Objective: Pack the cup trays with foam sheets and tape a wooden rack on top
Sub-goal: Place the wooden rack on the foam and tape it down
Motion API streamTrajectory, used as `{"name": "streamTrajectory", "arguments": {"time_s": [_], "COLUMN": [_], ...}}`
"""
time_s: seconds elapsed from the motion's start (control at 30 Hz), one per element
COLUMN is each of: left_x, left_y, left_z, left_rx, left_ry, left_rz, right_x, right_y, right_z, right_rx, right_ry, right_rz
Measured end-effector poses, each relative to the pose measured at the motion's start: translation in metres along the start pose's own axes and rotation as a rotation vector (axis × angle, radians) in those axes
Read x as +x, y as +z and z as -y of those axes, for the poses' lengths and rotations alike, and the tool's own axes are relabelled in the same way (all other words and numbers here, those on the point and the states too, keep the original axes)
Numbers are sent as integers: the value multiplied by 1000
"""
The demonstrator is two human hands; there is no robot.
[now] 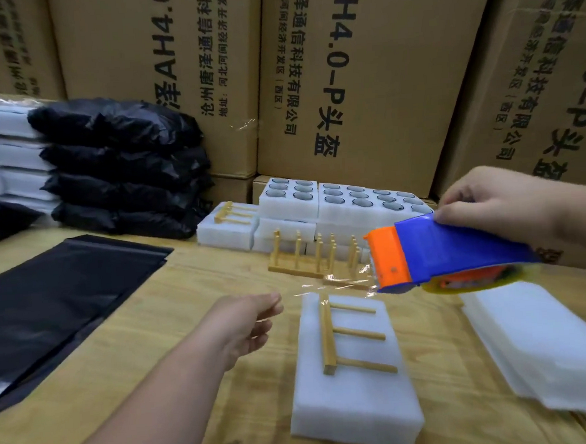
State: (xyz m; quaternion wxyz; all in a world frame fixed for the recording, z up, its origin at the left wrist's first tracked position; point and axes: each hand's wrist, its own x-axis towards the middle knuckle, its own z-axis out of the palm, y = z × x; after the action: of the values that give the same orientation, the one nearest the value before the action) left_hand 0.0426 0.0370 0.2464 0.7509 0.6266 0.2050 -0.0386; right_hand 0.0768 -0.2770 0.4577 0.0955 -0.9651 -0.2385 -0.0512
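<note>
Two hands work over the foam bundle (pixel 354 372), which lies flat on the table (pixel 219 271) with the wooden rack (pixel 353 334) laid on top, so tape can cross both. I judge the taping step is in hand. My right hand (pixel 499 202) is clamped on the tape dispenser (pixel 447 250), raised above the bundle's far end to draw a clear tape strip (pixel 343 280). My left hand (pixel 253 323) is half curled, fingers loosely together, reaching toward the strip's free end; contact cannot be confirmed.
</note>
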Motion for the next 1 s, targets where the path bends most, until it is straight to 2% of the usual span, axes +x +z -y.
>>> {"name": "streamTrajectory", "arguments": {"time_s": [0.13, 0.47, 0.87, 1.0], "left_x": [10, 21, 32, 27], "left_y": [15, 29, 8, 9], "left_z": [19, 37, 41, 41], "left_rx": [-29, -1, -2, 95], "left_ry": [-98, -154, -206, -230], "left_rz": [-15, -93, -79, -13], "right_x": [32, 74, 83, 84], "right_y": [-16, -9, -1, 0], "right_z": [36, 101, 110, 112], "right_rx": [-201, -403, -417, -420], "right_ry": [-18, -84, -70, -53], "right_rz": [125, 274, 302, 315]}}
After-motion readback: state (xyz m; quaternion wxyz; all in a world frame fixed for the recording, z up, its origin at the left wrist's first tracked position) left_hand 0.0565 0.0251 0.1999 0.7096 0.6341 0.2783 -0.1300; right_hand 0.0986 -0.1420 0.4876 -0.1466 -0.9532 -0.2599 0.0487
